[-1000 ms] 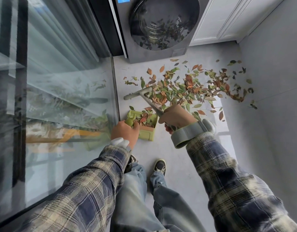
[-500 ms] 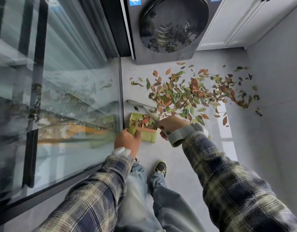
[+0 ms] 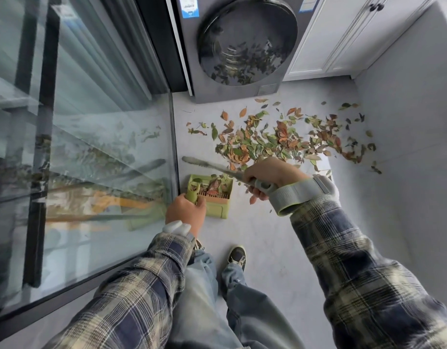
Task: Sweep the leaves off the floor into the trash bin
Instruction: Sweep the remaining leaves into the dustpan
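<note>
On the pale grey floor (image 3: pixel 267 248), between a tall glass panel (image 3: pixel 91 122) at the left and a plain grey wall (image 3: pixel 406 122) at the right, a loose drift of green, orange and brown leaves (image 3: pixel 267 142) is spread, thickest at its middle and thinning toward the wall. Behind it a front-loading washing machine (image 3: pixel 242 93) is stood, with white cabinet doors (image 3: pixel 330 41) beside it. A green dustpan (image 3: pixel 218 212) is set on the floor just beside the foot of the glass, and a few leaves are already gathered in it (reddish-brown ones, mostly). Its handle is gripped by the left hand (image 3: pixel 185 210), the fingers curled round it. A grey brush (image 3: pixel 207 163) is held by the right hand (image 3: pixel 270 172), fingers wrapped round the handle, and its head is laid along the dustpan's far edge, at the near fringe of the pile. A grey strap (image 3: pixel 292 195) is worn on the right wrist, and one dark shoe (image 3: pixel 237 255) is seen on the floor below the hands.
</note>
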Action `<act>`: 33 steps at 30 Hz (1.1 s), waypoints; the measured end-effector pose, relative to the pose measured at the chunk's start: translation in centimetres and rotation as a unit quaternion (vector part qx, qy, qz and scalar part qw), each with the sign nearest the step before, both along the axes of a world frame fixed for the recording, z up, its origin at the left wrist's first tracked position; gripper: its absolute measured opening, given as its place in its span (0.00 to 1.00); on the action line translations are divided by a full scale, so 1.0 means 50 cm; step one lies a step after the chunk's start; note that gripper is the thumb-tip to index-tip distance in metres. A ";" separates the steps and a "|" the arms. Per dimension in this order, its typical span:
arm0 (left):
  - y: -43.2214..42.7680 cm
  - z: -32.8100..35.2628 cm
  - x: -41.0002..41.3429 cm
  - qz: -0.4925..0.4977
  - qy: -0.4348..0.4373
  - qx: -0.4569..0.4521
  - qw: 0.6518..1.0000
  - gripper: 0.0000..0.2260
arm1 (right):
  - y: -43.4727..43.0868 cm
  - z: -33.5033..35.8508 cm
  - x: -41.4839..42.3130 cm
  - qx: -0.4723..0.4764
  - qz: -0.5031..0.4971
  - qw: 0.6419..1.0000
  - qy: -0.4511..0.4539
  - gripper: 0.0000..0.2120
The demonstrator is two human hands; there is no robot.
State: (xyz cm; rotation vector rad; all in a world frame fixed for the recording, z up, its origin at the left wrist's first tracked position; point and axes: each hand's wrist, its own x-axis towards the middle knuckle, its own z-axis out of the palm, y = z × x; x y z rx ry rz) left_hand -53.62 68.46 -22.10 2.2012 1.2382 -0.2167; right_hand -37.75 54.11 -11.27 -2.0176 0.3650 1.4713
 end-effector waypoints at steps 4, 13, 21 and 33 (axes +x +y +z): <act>0.003 -0.002 -0.004 0.000 -0.007 -0.015 1.000 0.15 | 0.001 -0.023 -0.004 0.003 -0.014 0.999 -0.036 0.07; 0.015 0.008 0.027 -0.095 -0.032 -0.002 0.995 0.18 | 0.001 -0.067 -0.014 0.041 -0.074 0.991 -0.102 0.06; 0.026 0.003 0.069 -0.134 0.004 0.034 0.990 0.17 | 0.031 -0.101 0.008 0.026 -0.082 0.993 -0.086 0.05; 0.037 0.011 0.093 -0.139 0.023 0.004 0.990 0.18 | -0.030 -0.041 0.014 0.014 -0.060 0.997 0.043 0.04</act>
